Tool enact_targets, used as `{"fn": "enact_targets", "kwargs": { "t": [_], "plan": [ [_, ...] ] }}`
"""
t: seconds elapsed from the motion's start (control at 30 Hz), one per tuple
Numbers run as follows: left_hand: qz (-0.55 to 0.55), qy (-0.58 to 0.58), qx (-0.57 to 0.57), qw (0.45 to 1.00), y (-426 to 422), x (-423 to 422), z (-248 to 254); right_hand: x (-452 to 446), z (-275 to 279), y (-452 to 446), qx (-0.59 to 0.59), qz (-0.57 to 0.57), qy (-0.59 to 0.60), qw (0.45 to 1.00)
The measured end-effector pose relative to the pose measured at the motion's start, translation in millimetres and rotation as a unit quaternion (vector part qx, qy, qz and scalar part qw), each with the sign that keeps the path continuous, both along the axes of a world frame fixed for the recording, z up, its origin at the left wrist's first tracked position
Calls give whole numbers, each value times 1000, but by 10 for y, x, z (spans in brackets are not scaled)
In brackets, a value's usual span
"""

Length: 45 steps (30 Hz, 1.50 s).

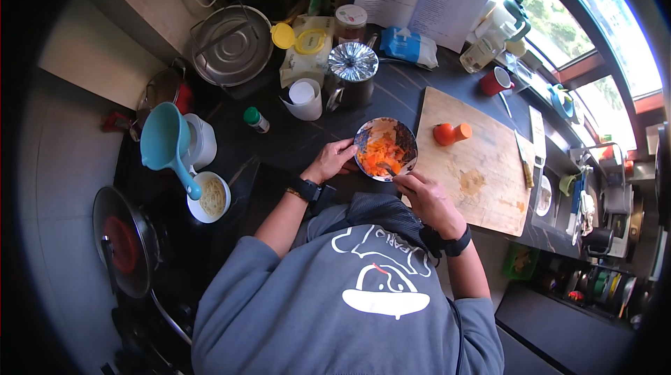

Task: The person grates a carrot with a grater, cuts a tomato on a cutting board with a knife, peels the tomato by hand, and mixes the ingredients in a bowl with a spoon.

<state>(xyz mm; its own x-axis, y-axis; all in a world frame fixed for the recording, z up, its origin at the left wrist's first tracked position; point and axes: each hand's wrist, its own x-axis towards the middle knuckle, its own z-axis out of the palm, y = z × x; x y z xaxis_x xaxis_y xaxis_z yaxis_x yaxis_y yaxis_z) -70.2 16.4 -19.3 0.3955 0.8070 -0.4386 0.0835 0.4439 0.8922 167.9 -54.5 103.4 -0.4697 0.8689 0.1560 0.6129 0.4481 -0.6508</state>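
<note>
A patterned bowl with chopped orange pieces, which look like carrot, sits near the counter's front edge. My left hand grips its left rim, thumb on top and fingers around the outer side. In my right hand, closed at the bowl's lower right, is the handle of a metal spoon; the spoon's end is down among the pieces. Right of the bowl lies a wooden cutting board, with a red-orange round piece and a carrot stub on it.
A knife lies at the board's right edge. A foil-topped metal pot, a green-capped jar and an open book stand behind. At left are a blue strainer, a noodle bowl and a lidded pan.
</note>
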Motion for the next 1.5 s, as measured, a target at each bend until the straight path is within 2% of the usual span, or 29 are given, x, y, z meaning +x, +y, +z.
{"fn": "enact_targets", "kwargs": {
  "t": [0.13,0.2,0.27,0.33,0.4,0.47,0.5,0.6,0.73,0.8,0.87,0.93,0.97,1.0,1.07,1.1,1.2,1.27,1.3,1.37,1.47,1.5],
  "plan": [
    [0,-8,-5,1000,0,7,7,32,-377,119,-28,-23,0,999],
    [3,-6,-3,1000,9,0,-9,36,-445,222,20,-96,34,995],
    [-4,-6,-1,1000,17,-1,-23,34,-433,295,7,-108,64,992],
    [-10,-9,-8,1000,19,-5,-38,18,-452,345,51,-136,65,987],
    [-13,-10,-13,1000,33,-10,-29,-5,-476,339,47,-109,94,989],
    [-16,2,-6,1000,17,-8,1,-44,-304,226,-14,-51,40,998],
    [-13,2,-7,1000,11,-7,1,-36,-251,191,-5,-40,16,999],
    [0,-12,-2,1000,0,3,-1,-31,46,75,-41,-27,25,998],
    [-2,-18,-2,1000,2,6,-54,-52,-199,94,-44,-15,15,999],
    [4,-21,-5,1000,0,6,-55,-59,-417,211,18,-99,75,992],
    [-4,-6,4,1000,0,0,11,11,-334,230,3,-124,86,989],
    [0,-9,3,1000,-4,-4,-19,40,-26,170,-70,-93,68,991],
    [2,-13,1,1000,-2,2,-33,92,33,133,-86,-38,65,993],
    [3,-13,2,1000,0,4,-37,91,36,95,-86,-37,65,994],
    [2,-16,1,1000,0,2,-40,86,36,37,-28,-25,-73,997],
    [1,-17,1,1000,-2,-1,-35,72,-38,60,-28,-26,-73,997],
    [2,-22,-3,1000,7,11,-9,47,-290,181,9,-85,-40,996],
    [3,-10,0,1000,-8,6,-1,38,-316,215,63,-96,37,993],
    [5,-10,-1,1000,-16,2,-4,46,-280,199,62,-94,37,993],
    [6,-8,3,1000,-11,7,-10,83,-163,165,7,-165,71,984],
    [6,-12,4,1000,-11,9,-27,65,-149,162,77,-227,6,971],
    [5,-12,3,1000,-10,6,-27,34,-250,170,45,-261,10,964]
  ]
}}
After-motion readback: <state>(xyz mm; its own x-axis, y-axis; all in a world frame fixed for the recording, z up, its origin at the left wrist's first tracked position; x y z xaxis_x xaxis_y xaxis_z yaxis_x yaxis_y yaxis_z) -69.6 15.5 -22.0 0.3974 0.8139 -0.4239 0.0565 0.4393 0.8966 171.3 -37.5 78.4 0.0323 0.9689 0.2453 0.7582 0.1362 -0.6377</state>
